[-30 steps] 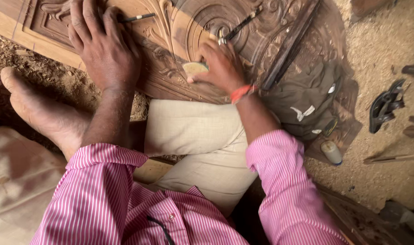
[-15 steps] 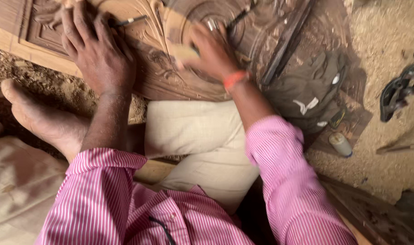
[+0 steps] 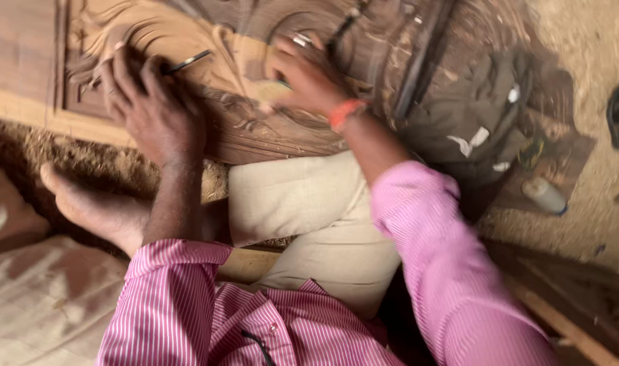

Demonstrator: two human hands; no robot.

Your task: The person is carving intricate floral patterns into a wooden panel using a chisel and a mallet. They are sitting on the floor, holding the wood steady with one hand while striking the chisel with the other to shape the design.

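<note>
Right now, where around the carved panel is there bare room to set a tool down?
Bare sawdust floor lies right of the dark bag, above the small bottle. The plain panel edge left of the left hand is open. Crowded: the carving between both hands, where the right hand works.

Person: pink-and-white striped shirt (image 3: 187,318), long sleeves, beige trousers (image 3: 309,217), orange wristband (image 3: 343,114), bare foot (image 3: 96,210).

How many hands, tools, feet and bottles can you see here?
Hands: 2, the left hand and the right hand, both on the carved wooden panel.
Thin metal tools: 1 for sure, the carving tool by the left hand; others are too blurred to count.
Bare feet: 1, the foot.
Small bottles: 1, the bottle.
Total: 5
</note>
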